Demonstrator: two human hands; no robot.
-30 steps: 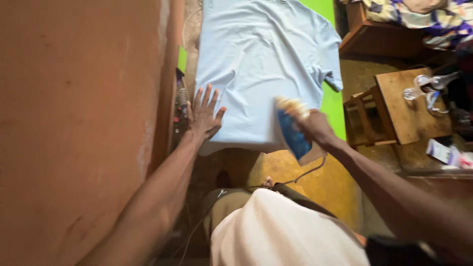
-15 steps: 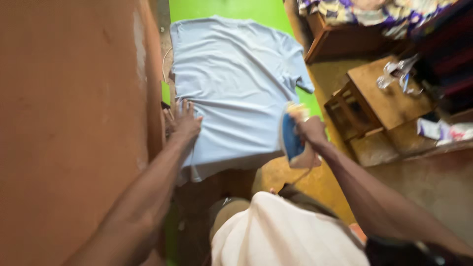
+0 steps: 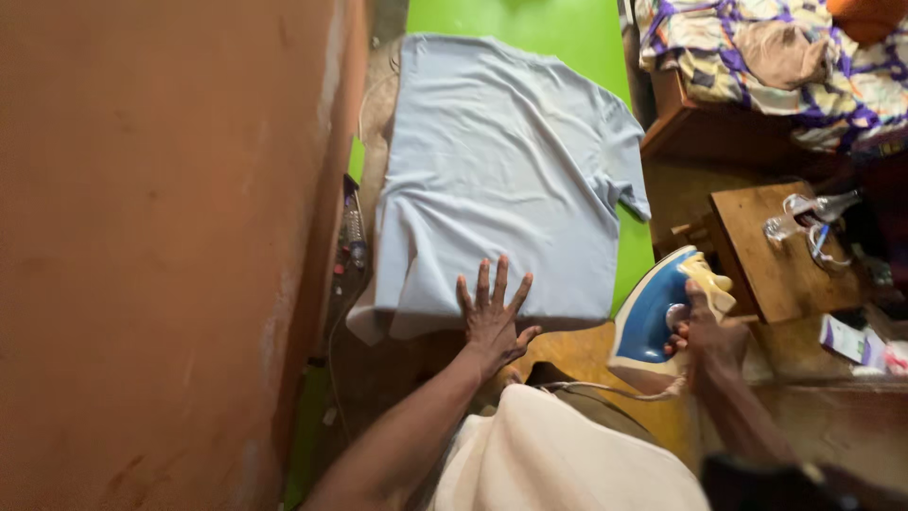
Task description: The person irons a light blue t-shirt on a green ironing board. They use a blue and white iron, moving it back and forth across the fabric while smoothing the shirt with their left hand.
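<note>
The pale blue T-shirt (image 3: 501, 180) lay spread flat on a bright green surface (image 3: 530, 24), collar end away from the person, hem toward them. Its fabric looked thin and soft, mostly smooth, with a few shallow folds near the left edge and one short sleeve sticking out to the right. The lower left corner drooped a little over the edge of the surface.

The left hand (image 3: 494, 317) rested palm down on the hem, fingers fanned wide and straight, pressing the cloth flat and clasping nothing.

The right hand (image 3: 707, 333) was off the shirt, just beyond its lower right corner, its grip wrapped tight around the handle of an electric iron (image 3: 654, 320). The iron had a glossy blue plastic body, a pale yellow cream handle and a rounded, pointed shape; it was tilted up on its side, clear of the fabric. A thin dark cord (image 3: 591, 388) ran from it across the person's white garment (image 3: 558, 454).

To the left stood a rough, matt reddish-brown wall (image 3: 161, 246), with a narrow gap beside the shirt holding small dark clutter. To the right was a small square wooden stool (image 3: 771, 265) with clear crumpled plastic (image 3: 804, 222) on top. Behind it lay a bed (image 3: 681, 123) with a wooden frame, heaped with patterned cloth (image 3: 757, 47) in purple, yellow and white.
</note>
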